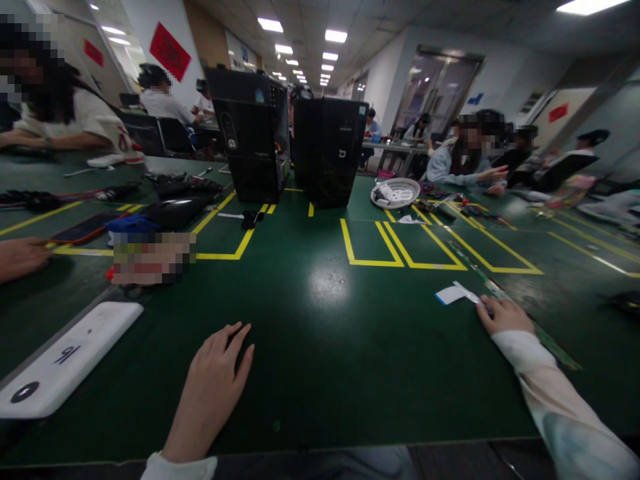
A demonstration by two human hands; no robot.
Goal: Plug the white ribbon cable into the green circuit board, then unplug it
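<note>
My left hand (215, 373) lies over the green table (310, 373) with its fingers stretched out and holds nothing. To its left is a flat white device (75, 357) with a dark round mark and dark lettering. Farther right, my right hand (507, 316) has its fingers curled on the end of a pale strip. That strip joins a small white flat piece with a blue edge (450, 294), lying on the table. A thin green strip (557, 347) runs along the table beside and partly behind my right hand.
Two black computer towers (250, 140) stand at the back. A white basket (395, 193) holds pale items. Yellow tape (435, 265) marks rectangles. At left, another person's hand (23, 259) is near a dark phone-like slab (83, 229), cables and a blue bundle (130, 224). Other people sit around.
</note>
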